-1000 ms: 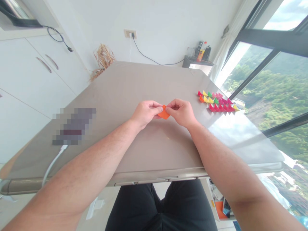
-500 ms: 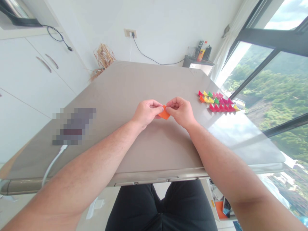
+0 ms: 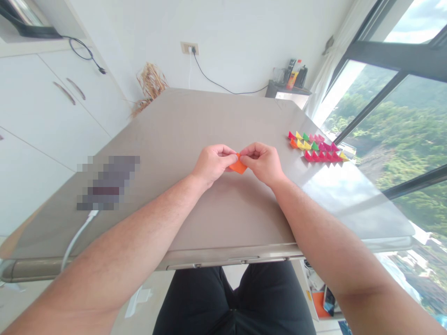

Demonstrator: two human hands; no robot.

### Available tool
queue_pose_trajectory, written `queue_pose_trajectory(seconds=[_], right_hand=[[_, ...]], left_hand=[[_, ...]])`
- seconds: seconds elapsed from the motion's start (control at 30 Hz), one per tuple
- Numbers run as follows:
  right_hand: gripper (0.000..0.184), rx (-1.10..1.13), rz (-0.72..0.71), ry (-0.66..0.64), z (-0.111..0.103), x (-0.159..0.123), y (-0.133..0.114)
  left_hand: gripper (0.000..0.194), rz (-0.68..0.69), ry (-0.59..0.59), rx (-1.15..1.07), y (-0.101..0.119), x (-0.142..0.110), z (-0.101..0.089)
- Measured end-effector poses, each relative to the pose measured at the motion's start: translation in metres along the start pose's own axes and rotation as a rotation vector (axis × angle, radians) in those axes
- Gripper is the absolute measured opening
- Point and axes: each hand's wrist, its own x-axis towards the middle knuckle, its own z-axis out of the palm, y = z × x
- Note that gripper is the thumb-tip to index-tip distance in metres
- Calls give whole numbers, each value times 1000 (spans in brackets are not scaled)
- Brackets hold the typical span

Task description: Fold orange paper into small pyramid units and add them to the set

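Observation:
A small piece of folded orange paper (image 3: 239,167) is pinched between my two hands above the middle of the table (image 3: 223,214). My left hand (image 3: 213,163) grips its left side between thumb and fingers. On the other side, my right hand (image 3: 262,160) pinches it near the top corner. The fingertips cover the paper's upper edges, so its full shape is partly hidden. To the right stand several small folded paper pieces (image 3: 323,157) in rows, coloured red, pink, yellow, green, orange and magenta.
A blurred-out dark object (image 3: 111,181) lies at the left with a white cable (image 3: 75,242) running off the table's front edge. Behind the table, a small cabinet (image 3: 288,93) holds bottles. A window (image 3: 391,102) borders the right side.
My right hand has dipped very slightly on the orange paper. Both hands keep their pinch, and everything else stays in place.

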Motion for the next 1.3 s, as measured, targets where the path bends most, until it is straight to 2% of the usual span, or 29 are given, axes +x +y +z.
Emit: queue_pose_trajectory(seconds=[0.43, 0.57, 0.67, 0.8, 0.87, 1.03, 1.17, 1.3], right_hand=[[7, -62, -42, -13, 1, -1, 0], [9, -111, -78, -59, -1, -2, 1], [12, -175, -116, -134, -4, -4, 1], [11, -218, -122, -188, -6, -4, 1], [8, -150, -114, -173, -5, -3, 3], [27, 81, -37, -84, -2, 0, 5], [19, 95, 33, -68, -2, -1, 1], [23, 137, 9, -16, 0, -1, 1]], left_hand=[[14, 40, 12, 60, -4, 2, -1], [9, 114, -4, 265, -2, 2, -6], [6, 164, -76, 454, 0, 1, -11], [9, 180, -162, 524, 2, 0, -15], [11, 211, -137, 508, 2, 0, -15], [15, 304, 13, 378, 2, 1, -15], [15, 335, 54, 320, 1, -1, -14], [17, 332, 82, 299, 1, -2, -13]])
